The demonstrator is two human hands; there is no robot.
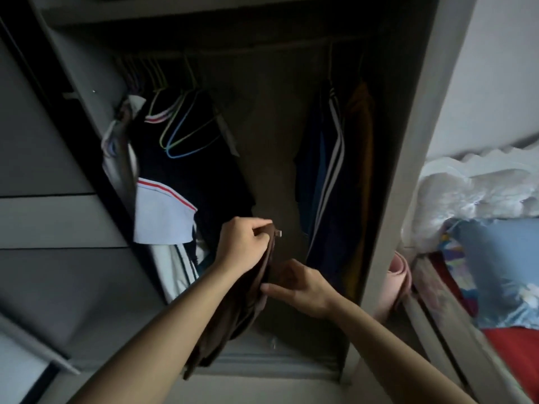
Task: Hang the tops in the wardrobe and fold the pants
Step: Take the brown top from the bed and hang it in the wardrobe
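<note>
Left hand (242, 246) pinches top edge of brown garment (230, 322); right hand (300, 287) grips fabric just below, hands close together. Garment hangs inside open wardrobe (408, 170). Within: dark tops (198, 182) left, empty coloured hangers (186, 135), striped navy top (326, 176) right. Rail lost in shadow.

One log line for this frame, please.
stage: brown garment held before open wardrobe | left hand: grips its top edge | right hand: pinches it lower down | empty hangers: hang at left
</note>
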